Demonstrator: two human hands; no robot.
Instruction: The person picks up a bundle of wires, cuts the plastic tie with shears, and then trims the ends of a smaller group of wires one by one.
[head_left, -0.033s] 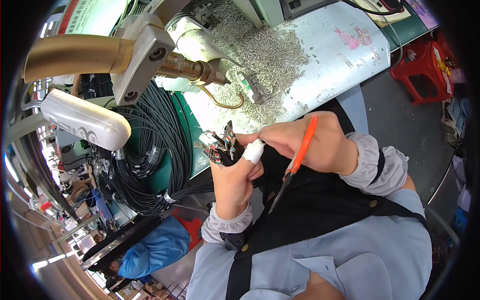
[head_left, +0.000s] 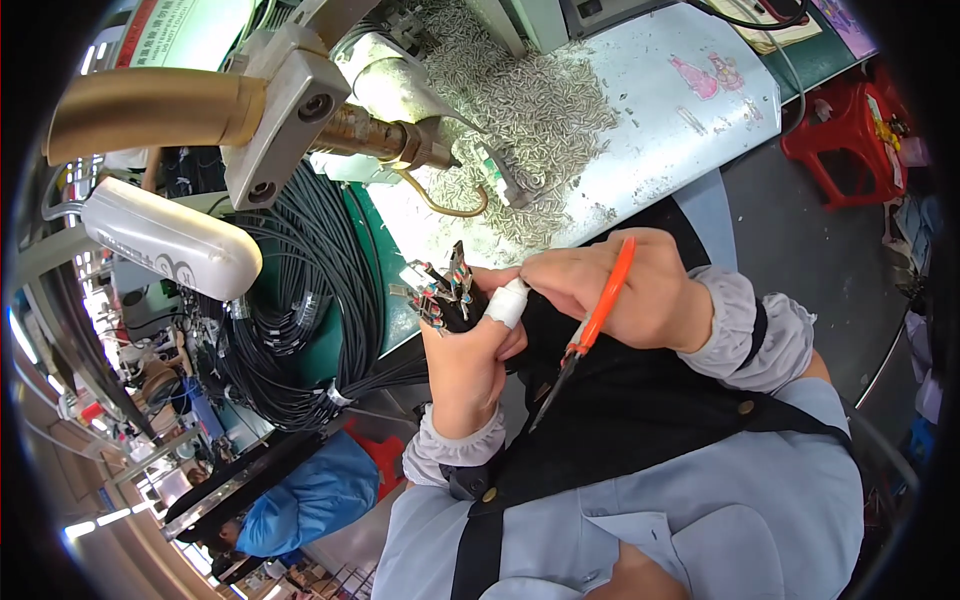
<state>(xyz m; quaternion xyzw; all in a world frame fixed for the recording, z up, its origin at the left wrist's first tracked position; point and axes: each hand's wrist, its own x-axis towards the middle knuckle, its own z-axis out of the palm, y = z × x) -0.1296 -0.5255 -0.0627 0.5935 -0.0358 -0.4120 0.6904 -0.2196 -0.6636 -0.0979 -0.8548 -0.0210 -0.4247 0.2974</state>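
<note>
My left hand (head_left: 470, 355) is closed around a bundle of black cables (head_left: 440, 298) whose ends fan out in short coloured wires and small metal tips. White tape (head_left: 507, 303) wraps its thumb. Up against that thumb, my right hand (head_left: 625, 290) pinches with thumb and forefinger; whatever lies between those fingertips is too small to make out. The right hand also keeps hold of an orange-handled tool with a dark pointed end (head_left: 588, 335), aimed down toward my black apron. Whether it is scissors or pliers does not show clearly.
Many small metal pieces (head_left: 540, 110) lie heaped on the pale work board (head_left: 680, 110) ahead. A machine arm with a brass-coloured tube (head_left: 160, 105) and a white lamp (head_left: 170, 240) reach in from the left. Coiled black cable (head_left: 330, 290) lies left; a red stool (head_left: 840, 140) stands right.
The orange-handled tool has tilted slightly, its dark point shifting a little left and down. Both hands stay in nearly the same place.
</note>
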